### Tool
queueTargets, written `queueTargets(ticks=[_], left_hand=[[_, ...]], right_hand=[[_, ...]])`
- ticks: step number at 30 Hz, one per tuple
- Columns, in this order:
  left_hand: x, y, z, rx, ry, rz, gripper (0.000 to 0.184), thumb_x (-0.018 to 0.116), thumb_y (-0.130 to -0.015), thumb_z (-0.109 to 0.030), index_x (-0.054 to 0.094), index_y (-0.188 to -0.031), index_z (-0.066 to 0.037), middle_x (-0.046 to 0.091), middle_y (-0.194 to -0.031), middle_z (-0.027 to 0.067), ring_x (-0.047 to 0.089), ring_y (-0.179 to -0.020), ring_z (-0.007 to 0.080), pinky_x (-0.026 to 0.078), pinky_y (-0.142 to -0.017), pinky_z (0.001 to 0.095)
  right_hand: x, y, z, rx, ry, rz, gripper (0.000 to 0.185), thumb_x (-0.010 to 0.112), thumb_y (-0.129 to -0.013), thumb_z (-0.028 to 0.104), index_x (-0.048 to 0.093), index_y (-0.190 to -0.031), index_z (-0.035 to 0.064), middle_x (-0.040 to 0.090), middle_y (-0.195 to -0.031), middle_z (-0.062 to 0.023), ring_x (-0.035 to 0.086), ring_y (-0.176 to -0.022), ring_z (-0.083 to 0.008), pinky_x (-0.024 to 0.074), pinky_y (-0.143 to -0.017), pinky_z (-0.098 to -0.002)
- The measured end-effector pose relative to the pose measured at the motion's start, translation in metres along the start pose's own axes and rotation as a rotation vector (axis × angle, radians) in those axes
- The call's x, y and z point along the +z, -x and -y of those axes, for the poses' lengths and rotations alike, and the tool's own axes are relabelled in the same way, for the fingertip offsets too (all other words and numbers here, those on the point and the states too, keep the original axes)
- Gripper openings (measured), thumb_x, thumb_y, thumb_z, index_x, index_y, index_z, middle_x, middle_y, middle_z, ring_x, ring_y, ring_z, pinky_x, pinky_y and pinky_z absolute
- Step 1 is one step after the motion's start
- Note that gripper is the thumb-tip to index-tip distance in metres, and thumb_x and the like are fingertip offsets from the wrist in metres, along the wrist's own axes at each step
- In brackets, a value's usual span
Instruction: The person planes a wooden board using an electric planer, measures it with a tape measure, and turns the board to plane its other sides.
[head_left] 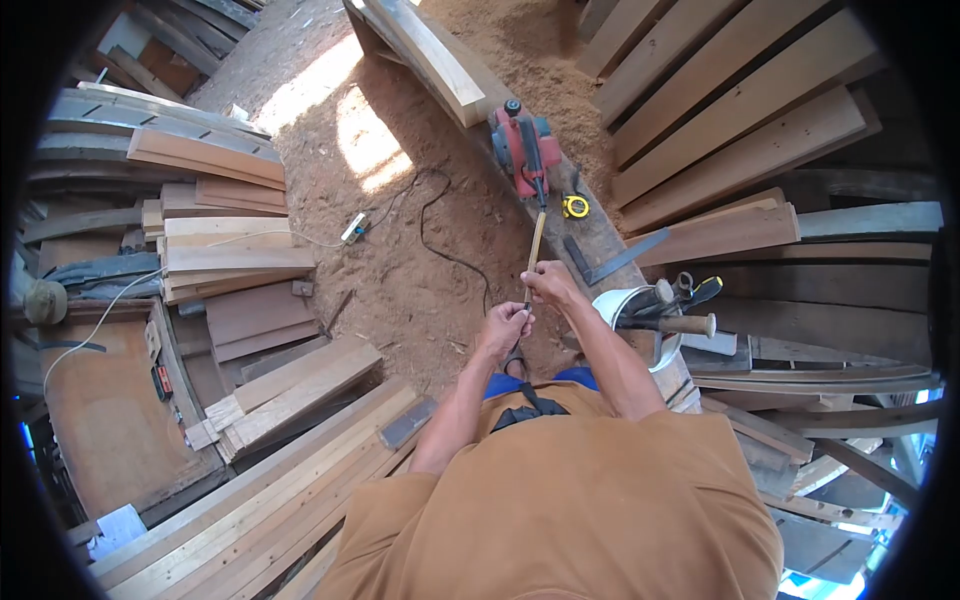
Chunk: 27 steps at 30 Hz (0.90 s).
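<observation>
Both hands are closed on something thin at the centre of the frame. The right hand [550, 283] pinches the tan cord [537, 243] that runs down from the back of the red planer [525, 150], and the left hand [507, 328], just below it, grips the lower end, where a small dark piece shows between the fingertips. Whether that piece is a plug, a joint or bare cord is too small to tell.

The planer rests on the surface [592, 235] in the upper centre of the frame, with neither hand on it. A pale beam [440, 70] lies just beyond it, toward the top edge. The tape measure [575, 206] and the metal square [625, 258] lie beside the cord, right of centre, untouched; the white bucket [606, 303], with tool handles standing in it, is nearer the person.

As for progress, the handling of the cord appears to be under way and unfinished, since both hands are occupied with its end. A black cable [455, 262] loops over the floor left of centre, near a small power strip [355, 228]; its near end passes close to the left hand, and I cannot tell if the two lines are joined. Shavings cover the ground [540, 45] at the top, so some planing seems done already.
</observation>
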<state>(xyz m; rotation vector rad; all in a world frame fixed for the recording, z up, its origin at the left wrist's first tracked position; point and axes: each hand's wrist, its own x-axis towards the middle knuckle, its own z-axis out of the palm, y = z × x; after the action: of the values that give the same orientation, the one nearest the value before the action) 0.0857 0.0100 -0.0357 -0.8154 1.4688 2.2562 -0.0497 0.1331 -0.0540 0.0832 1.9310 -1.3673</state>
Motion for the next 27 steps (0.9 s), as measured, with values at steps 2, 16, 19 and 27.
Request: queueTargets(ticks=[2, 16, 19, 27], left_hand=[[-0.001, -0.001, 0.003, 0.002, 0.011, -0.005, 0.013, 0.056, -0.102, -0.006, 0.064, -0.109, 0.0, 0.068, -0.086, 0.0044, 0.06, -0.066, 0.0104, 0.052, -0.062, 0.0251], [-0.041, 0.022, 0.05, 0.05, -0.608, 0.075, 0.021, 0.06, -0.099, -0.017, 0.064, -0.114, -0.002, 0.068, -0.094, 0.0061, 0.061, -0.09, 0.0149, 0.05, -0.086, 0.0327], [-0.048, 0.021, 0.052, 0.019, -0.516, 0.068, 0.026, 0.058, -0.1, -0.017, 0.063, -0.12, -0.002, 0.067, -0.093, 0.0061, 0.061, -0.09, 0.0158, 0.05, -0.086, 0.0335], [-0.038, 0.002, 0.018, 0.158, -0.306, 0.007, 0.03, 0.051, -0.106, -0.023, 0.061, -0.129, -0.007, 0.065, -0.086, 0.0039, 0.059, -0.073, 0.0107, 0.049, -0.065, 0.029]], right_hand=[[0.001, 0.006, 0.004, 0.017, -0.029, 0.008, 0.03, 0.076, -0.087, 0.024, 0.066, -0.077, -0.0023, 0.062, -0.063, -0.0083, 0.059, -0.053, -0.0167, 0.0454, -0.048, -0.0347], [0.01, 0.038, 0.015, 0.137, -0.105, -0.014, 0.023, 0.07, -0.095, 0.019, 0.062, -0.082, 0.0017, 0.058, -0.069, -0.0049, 0.055, -0.055, -0.0129, 0.0434, -0.047, -0.0295], [-0.004, 0.07, 0.022, 0.057, -0.198, 0.006, 0.022, 0.066, -0.097, 0.022, 0.064, -0.095, 0.0002, 0.063, -0.081, -0.0052, 0.058, -0.062, -0.0118, 0.046, -0.051, -0.0281], [-0.101, 0.205, 0.048, 0.109, -0.16, -0.056, 0.037, 0.064, -0.098, 0.032, 0.067, -0.115, -0.0002, 0.07, -0.094, -0.0072, 0.059, -0.064, -0.0089, 0.0495, -0.057, -0.0243]])
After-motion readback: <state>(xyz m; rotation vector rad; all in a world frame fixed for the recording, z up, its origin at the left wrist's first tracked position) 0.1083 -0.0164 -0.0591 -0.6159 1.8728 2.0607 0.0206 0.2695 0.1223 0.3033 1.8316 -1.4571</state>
